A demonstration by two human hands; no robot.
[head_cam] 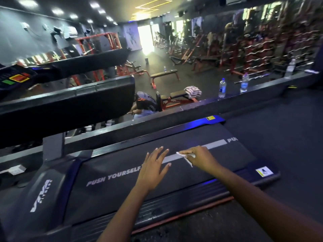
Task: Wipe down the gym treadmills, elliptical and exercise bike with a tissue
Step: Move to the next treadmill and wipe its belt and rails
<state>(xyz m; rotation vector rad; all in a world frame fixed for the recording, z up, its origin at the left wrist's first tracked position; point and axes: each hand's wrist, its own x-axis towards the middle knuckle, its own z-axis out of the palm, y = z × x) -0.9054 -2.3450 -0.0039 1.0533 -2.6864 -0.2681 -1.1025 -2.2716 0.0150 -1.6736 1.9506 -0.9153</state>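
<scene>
The right hand (pixel 201 158) is pinching a small white tissue (pixel 181 154) between thumb and fingers and is holding it on the grey stripe (pixel 215 144) of the treadmill belt (pixel 108 198). The left hand (pixel 153 169) is lying just beside it, with fingers straight and spread, holding nothing. I cannot tell whether it is pressing on the belt.

White letters on the belt are reading "PUSH YOURSELF" (pixel 113 178), and past the stripe the same words are beginning again as "PU" (pixel 232 140), cut by the belt end. The motor cover (pixel 26 215) is carrying a white logo (pixel 41 196), too blurred to read. Two yellow stickers are showing on the frame, one at the far corner (pixel 210 118) and one at the near corner (pixel 264 172).

Behind the treadmill, three water bottles are standing on a dark ledge (pixel 262 89): two (pixel 222 87) (pixel 244 82) near each other and a third (pixel 291 67) farther right. A person (pixel 145 105) is sitting below, beside a bench with a striped towel (pixel 193 91).
</scene>
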